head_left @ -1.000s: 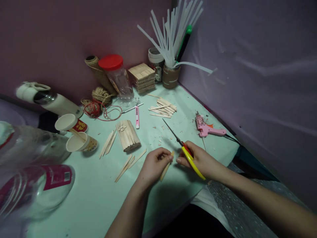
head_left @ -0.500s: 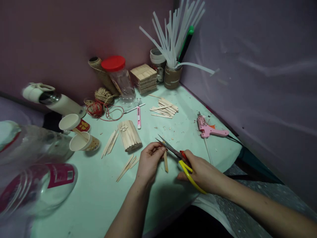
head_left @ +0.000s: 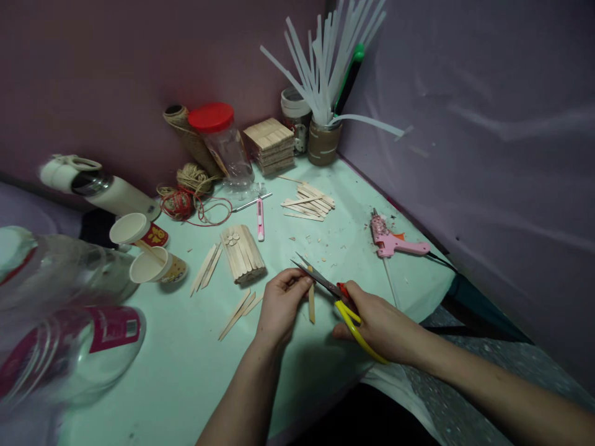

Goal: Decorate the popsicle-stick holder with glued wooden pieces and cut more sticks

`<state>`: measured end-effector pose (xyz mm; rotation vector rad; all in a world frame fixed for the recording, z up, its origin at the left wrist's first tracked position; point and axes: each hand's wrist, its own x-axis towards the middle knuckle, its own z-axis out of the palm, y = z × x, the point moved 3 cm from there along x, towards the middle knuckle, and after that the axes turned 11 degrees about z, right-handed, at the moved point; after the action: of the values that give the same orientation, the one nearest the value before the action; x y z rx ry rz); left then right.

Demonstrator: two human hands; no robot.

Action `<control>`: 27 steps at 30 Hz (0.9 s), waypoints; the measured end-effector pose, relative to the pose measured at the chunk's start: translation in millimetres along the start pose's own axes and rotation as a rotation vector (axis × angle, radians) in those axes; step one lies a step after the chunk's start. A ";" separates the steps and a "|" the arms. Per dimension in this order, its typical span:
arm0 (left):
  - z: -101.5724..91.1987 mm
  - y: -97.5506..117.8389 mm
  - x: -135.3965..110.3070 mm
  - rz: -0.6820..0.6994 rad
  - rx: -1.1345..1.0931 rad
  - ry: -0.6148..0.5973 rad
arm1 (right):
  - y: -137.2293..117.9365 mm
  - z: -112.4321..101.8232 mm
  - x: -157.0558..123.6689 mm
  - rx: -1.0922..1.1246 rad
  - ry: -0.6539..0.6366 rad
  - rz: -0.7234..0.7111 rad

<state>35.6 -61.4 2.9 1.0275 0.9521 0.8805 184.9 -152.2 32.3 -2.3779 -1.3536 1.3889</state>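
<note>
In my right hand (head_left: 372, 316) is a pair of scissors (head_left: 349, 319) with yellow and red handles, its blades slightly apart and pointing up and left. My left hand (head_left: 283, 303) pinches a wooden craft stick (head_left: 311, 302) whose upper end lies at the blades. The stick's lower part hangs free below the fingertips. Left of my left hand, several cut stick pieces (head_left: 239, 313) lie on the table. Behind them stands a small craft (head_left: 242, 257) covered in sticks, with a flower shape on it. Wood chips (head_left: 320, 240) are scattered beyond the blades.
A pink glue gun (head_left: 395, 244) lies at the right, its cord running off the table edge. A pink cutter (head_left: 260, 220) and loose sticks (head_left: 309, 201) lie farther back. Paper cups (head_left: 151, 266), a bottle (head_left: 116, 195) and jars line the left and back.
Almost nothing differs. The scissors and the stick stay in nearly the same place, and the view has shifted very slightly.
</note>
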 end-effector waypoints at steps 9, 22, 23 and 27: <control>1.3 -1.1 -2.5 -0.012 0.079 -0.055 | -1.2 -1.0 -4.9 -0.074 -0.046 0.025; 3.5 -10.2 -2.0 -0.168 0.027 -0.073 | 11.6 9.5 5.7 0.021 -0.091 0.004; 3.8 -10.8 -2.1 -0.179 0.023 -0.072 | 13.0 10.4 6.3 0.031 -0.088 -0.007; 4.9 -12.1 -2.3 -0.218 0.004 -0.061 | 18.1 14.0 8.5 0.053 -0.101 -0.015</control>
<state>41.1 -68.3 -7.0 0.9289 0.9936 0.6634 188.1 -161.9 10.1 -2.2890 -1.3369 1.5404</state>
